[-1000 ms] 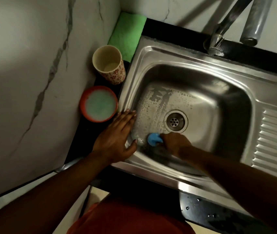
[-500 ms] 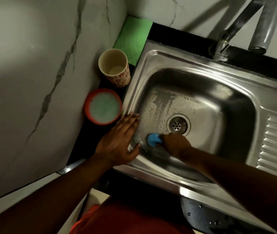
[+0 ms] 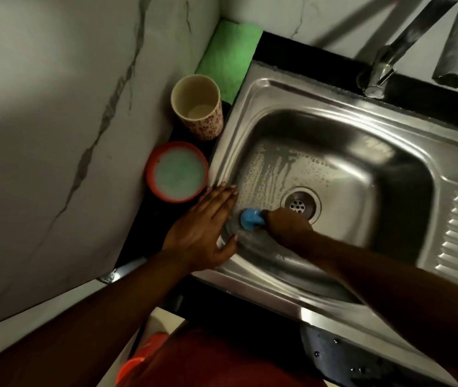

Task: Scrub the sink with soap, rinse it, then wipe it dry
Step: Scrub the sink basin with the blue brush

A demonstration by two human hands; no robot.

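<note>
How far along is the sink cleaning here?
Done: soap suds streak the left floor of the sink. In hand: the right hand grips a blue scrubber in the basin's near-left corner, while the left hand rests flat on the rim. Left: the basin's right side shows no suds, no water runs from the tap, and the green cloth lies unused by the wall, so rinsing and drying remain.

- I see a black counter point(image 3: 283, 48) in the corner, with the steel sink point(image 3: 250, 113) set into it.
- Left of the sink, back to front: green cloth point(image 3: 226, 55), floral cup point(image 3: 198, 107), red bowl point(image 3: 175, 197) of soapy water.
</note>
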